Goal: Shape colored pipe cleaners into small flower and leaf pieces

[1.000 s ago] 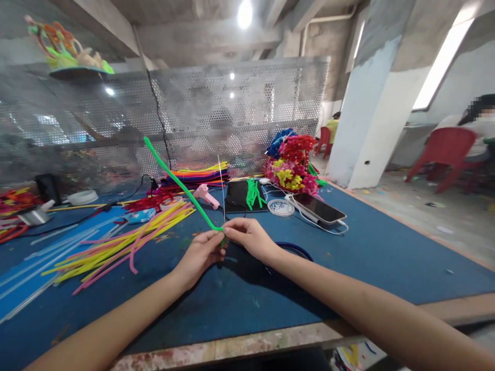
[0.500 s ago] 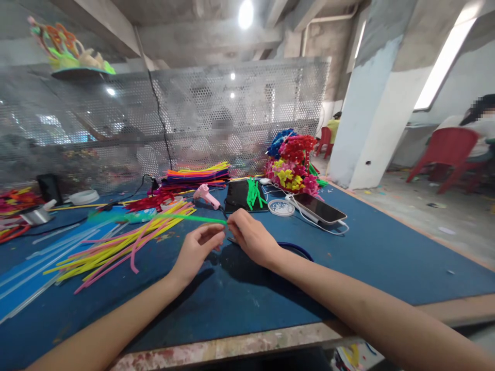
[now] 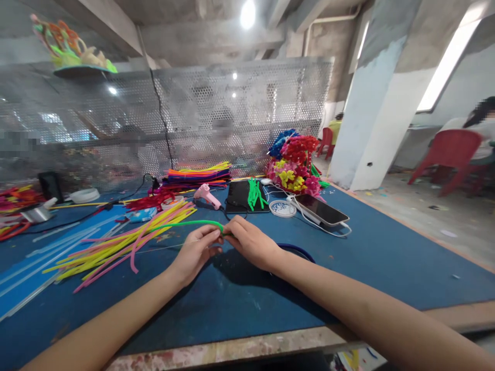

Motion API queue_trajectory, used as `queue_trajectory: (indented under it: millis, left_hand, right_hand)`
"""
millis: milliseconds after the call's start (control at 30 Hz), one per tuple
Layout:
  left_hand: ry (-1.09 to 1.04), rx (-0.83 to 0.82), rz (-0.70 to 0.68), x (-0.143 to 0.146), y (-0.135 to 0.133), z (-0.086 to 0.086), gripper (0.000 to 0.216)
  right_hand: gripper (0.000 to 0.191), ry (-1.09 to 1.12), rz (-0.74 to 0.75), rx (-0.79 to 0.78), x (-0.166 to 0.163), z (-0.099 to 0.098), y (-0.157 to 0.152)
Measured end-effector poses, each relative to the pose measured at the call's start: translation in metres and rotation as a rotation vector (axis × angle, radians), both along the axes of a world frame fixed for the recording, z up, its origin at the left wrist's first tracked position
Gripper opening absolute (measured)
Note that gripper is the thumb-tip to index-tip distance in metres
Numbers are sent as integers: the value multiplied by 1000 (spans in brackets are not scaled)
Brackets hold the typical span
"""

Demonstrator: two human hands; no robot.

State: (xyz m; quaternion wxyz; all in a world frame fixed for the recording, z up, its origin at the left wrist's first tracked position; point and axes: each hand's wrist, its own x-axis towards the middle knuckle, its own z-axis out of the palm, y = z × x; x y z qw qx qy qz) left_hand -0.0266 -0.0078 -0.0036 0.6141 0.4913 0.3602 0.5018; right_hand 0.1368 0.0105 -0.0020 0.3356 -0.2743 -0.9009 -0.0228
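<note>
A green pipe cleaner (image 3: 189,223) arcs above my left hand (image 3: 198,252), with one end bent down between my fingertips. My left thumb and fingers pinch it near that end. My right hand (image 3: 251,242) meets the left one, its fingers closed on the same bent end; the exact grip is hidden behind the knuckles. A thin pale wire (image 3: 162,248) runs out leftward from my left hand. Left of the hands lies a loose bunch of yellow and pink pipe cleaners (image 3: 104,252). A dark blue curved strip (image 3: 297,249) shows behind my right wrist.
Behind the hands are a pink glue gun (image 3: 208,197), a black tablet-like slab (image 3: 236,198) with short green pieces (image 3: 255,195), a dish of white beads (image 3: 282,208) and a phone (image 3: 320,210) with cables. Fuzzy flowers (image 3: 292,165) stand by the perforated screen (image 3: 247,113).
The green pipe cleaner, nearly straight before, now bows upward and bends down at the fingertips. My hands have come together, and a thin wire shows left of my left hand.
</note>
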Motion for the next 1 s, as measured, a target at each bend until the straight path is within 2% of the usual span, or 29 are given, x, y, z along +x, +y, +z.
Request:
queue_trajectory:
  millis: [133,300,400,467,533,667,733,800,900,1000]
  left_hand:
    - [-30,-10,-7,-1,2,-1,12]
    - [-5,-23,-12,0,1,-2,12]
    - [10,-29,-3,0,1,-5,14]
    - [48,-7,32,-1,4,-7,17]
    - [153,79,83,-4,7,-9,19]
    - [474,447,82,-16,11,-7,16]
    - [556,628,51,-23,12,-3,15]
    - [589,737,6,-27,13,1,15]
    - [610,749,-115,-29,13,6,14]
    - [534,570,-153,-23,10,8,20]
  right_hand:
    - [16,-88,-42,97,4,2,1]
    - [21,-188,-79,316,8,3,2]
    - [21,-166,-49,296,8,6,0]
    - [20,-68,-20,160,8,8,-2]
    - [18,74,8,-50,7,9,-2]
    - [12,327,26,-504,4,11,-1]
    - [10,412,40,-752,1,12,0]
    - [9,494,64,-998,-1,12,0]
    - [11,604,74,-1223,-3,11,0]
    - [16,638,48,-1190,-2,9,2]
